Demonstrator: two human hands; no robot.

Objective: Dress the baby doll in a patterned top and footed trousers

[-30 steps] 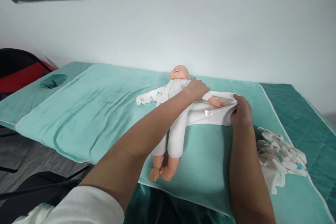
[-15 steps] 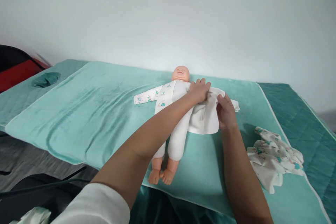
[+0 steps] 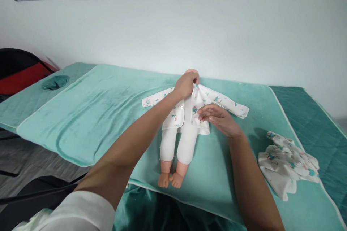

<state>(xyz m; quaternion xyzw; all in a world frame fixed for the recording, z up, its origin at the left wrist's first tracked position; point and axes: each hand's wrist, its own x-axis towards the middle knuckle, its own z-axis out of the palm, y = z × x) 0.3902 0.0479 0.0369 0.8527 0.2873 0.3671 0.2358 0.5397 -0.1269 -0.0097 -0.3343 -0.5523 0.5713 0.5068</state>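
A baby doll (image 3: 187, 144) lies on its back, with its bare feet towards me. It wears a white baby jacket (image 3: 175, 117) with a small coloured print; both sleeves are spread out sideways and the front hangs partly apart over the white body. At the collar, my left hand (image 3: 186, 85) has its fingers closed on the jacket's edge and covers most of the doll's head. My right hand (image 3: 217, 117) rests over the jacket's front panel on the right, fingers stretched out and pointing left.
A crumpled printed baby garment (image 3: 288, 164) lies on the right of the light green sheet (image 3: 89, 115). The sheet covers a padded bed with a face hole (image 3: 55, 82) at the left. Behind stands a white wall (image 3: 173, 32). A red and black object (image 3: 24, 74) is at far left.
The jacket's right-hand panel, earlier folded outwards, now lies over the doll's chest with its print showing. My left hand moved left to the collar; my right hand let go of the cloth and moved left.
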